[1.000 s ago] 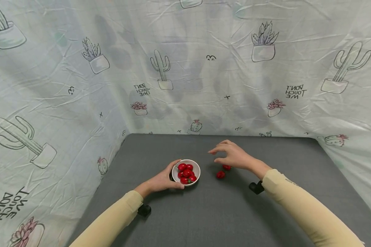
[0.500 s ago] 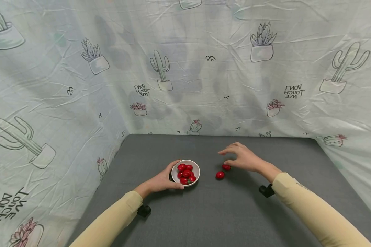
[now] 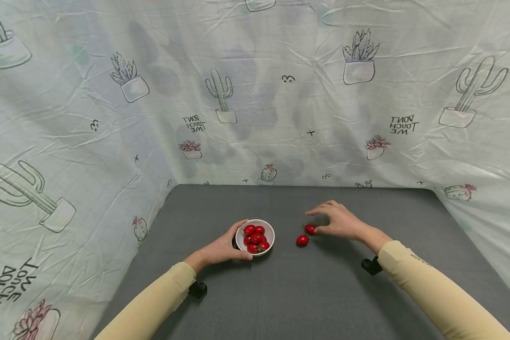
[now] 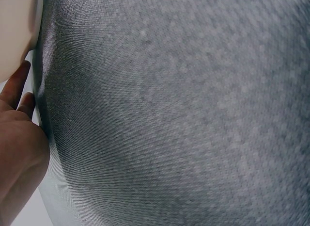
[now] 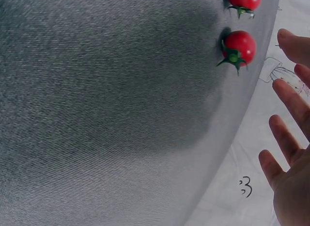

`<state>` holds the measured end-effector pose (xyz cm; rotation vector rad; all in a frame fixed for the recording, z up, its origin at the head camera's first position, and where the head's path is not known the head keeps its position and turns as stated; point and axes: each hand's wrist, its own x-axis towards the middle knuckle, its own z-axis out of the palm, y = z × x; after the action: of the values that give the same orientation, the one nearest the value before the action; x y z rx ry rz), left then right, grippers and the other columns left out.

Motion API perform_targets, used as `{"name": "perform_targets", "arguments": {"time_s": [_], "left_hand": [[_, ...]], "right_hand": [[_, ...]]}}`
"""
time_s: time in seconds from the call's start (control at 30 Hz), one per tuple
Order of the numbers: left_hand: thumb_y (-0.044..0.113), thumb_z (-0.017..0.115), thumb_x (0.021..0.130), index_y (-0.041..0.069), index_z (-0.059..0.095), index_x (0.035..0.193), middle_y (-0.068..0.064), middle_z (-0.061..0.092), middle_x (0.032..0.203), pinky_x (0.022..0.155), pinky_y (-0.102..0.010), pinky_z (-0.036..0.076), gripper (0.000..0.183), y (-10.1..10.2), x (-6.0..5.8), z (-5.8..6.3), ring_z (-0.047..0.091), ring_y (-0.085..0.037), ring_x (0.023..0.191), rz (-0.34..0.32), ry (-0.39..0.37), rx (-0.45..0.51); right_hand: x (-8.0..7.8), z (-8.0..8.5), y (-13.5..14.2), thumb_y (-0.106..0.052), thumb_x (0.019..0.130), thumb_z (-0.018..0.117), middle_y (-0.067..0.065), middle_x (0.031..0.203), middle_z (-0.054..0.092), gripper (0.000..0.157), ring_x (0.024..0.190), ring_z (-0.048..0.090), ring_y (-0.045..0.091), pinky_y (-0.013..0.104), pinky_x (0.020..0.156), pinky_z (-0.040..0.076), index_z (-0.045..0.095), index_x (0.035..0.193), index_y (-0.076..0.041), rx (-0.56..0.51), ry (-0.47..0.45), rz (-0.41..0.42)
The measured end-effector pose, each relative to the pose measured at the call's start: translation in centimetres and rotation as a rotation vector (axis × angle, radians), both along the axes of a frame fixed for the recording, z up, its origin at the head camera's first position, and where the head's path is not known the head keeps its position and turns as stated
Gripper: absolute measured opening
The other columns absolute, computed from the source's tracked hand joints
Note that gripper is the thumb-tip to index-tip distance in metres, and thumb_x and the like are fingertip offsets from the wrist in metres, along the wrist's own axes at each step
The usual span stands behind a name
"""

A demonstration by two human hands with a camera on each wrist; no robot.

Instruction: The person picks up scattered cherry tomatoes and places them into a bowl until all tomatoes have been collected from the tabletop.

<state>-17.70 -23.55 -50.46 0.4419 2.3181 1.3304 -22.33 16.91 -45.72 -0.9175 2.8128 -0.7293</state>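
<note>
A small white bowl [image 3: 241,239] stands left of the middle of the table, with several red cherry tomatoes [image 3: 256,238] in it. My left hand [image 3: 221,248] grips the bowl's left side, thumb at the near side and fingers at the far side. In the left wrist view the bowl's outer wall [image 4: 17,32] shows above the fingertips. Two loose cherry tomatoes lie right of the bowl: a nearer one [image 3: 302,241] and a farther one [image 3: 310,229]. My right hand [image 3: 342,222] hovers over the farther one, fingers spread and holding nothing; its thumb tip overlaps that tomato in the head view.
The grey table [image 3: 255,302] extends around the bowl and tomatoes. A pale curtain [image 3: 280,104] printed with cactus drawings hangs behind the table and along its sides. Black wrist cameras [image 3: 198,290] sit under both wrists.
My right hand has moved to the right, away from the bowl, and over the farther loose tomato, uncovering more of it. The left hand and the bowl have stayed in place.
</note>
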Motion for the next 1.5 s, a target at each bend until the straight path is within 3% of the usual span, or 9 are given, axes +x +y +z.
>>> {"name": "perform_targets", "arguments": {"time_s": [0.57,0.97,1.2,1.5], "left_hand": [[0.044,0.089,0.079,0.031,0.021,0.161,-0.004,0.025,0.164,0.117,-0.057,0.025,0.107,0.0,-0.1,-0.1,0.025,-0.026,0.150,-0.007,-0.003,0.003],[0.043,0.089,0.079,0.030,0.022,0.161,-0.003,0.027,0.163,0.117,-0.056,0.026,0.107,0.1,0.0,0.1,0.027,-0.025,0.149,-0.003,0.002,-0.002],[0.043,0.089,0.079,0.031,0.022,0.161,-0.004,0.026,0.163,0.117,-0.056,0.025,0.107,0.1,0.0,0.0,0.026,-0.025,0.149,-0.003,-0.003,0.006],[0.044,0.089,0.079,0.032,0.022,0.161,-0.003,0.025,0.164,0.117,-0.058,0.024,0.107,0.0,-0.1,0.0,0.024,-0.026,0.150,-0.002,-0.007,0.005]], "right_hand": [[0.1,-2.0,0.3,-0.031,0.086,0.085,0.010,0.142,0.059,0.069,0.135,0.043,0.042,0.068,0.107,0.030,0.057,0.148,-0.019,0.073,-0.017,-0.010],[0.0,-2.8,0.3,-0.031,0.086,0.084,0.004,0.131,0.067,0.054,0.132,0.046,0.042,0.067,0.106,0.030,0.068,0.136,-0.016,0.024,-0.023,-0.023],[-0.3,-3.0,0.6,-0.029,0.088,0.083,0.003,0.125,0.069,0.046,0.130,0.047,0.039,0.065,0.103,0.035,0.070,0.131,-0.018,-0.026,-0.098,-0.040],[-1.0,-3.4,0.9,-0.024,0.090,0.081,0.004,0.130,0.066,0.043,0.129,0.047,0.036,0.062,0.101,0.039,0.070,0.132,-0.019,-0.083,-0.196,-0.024]]}}
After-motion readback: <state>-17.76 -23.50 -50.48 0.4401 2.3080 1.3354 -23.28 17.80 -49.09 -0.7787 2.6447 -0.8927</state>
